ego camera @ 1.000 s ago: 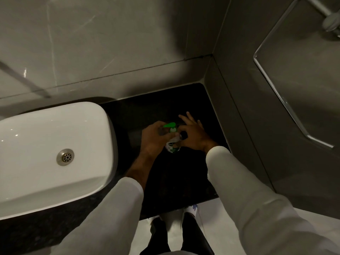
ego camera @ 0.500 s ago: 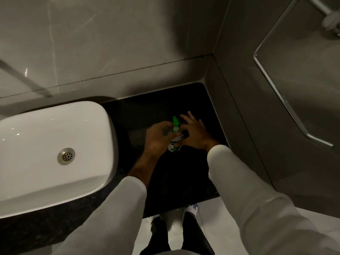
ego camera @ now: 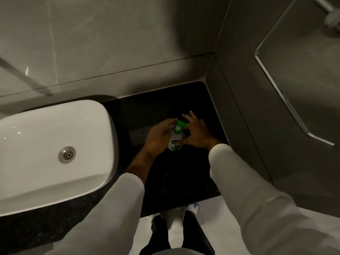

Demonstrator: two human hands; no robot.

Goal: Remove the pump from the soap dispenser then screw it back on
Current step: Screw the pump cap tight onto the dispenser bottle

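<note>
Glossy white ceramic basin (ego camera: 46, 137) with metal drain (ego camera: 67, 154); dark speckled polished stone countertop (ego camera: 176, 173); smooth plastic soap dispenser (ego camera: 174, 138) and green pump (ego camera: 181, 123).

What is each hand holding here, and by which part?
Both hold the soap dispenser standing on the counter: left hand on its left side, right hand on its right, below the green pump.

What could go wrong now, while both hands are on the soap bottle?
The bottle stands on a dark counter in dim light, so spilled soap would be hard to see. The left hand and right hand hide the neck below the green pump, so crooked threading could go unnoticed.
</note>
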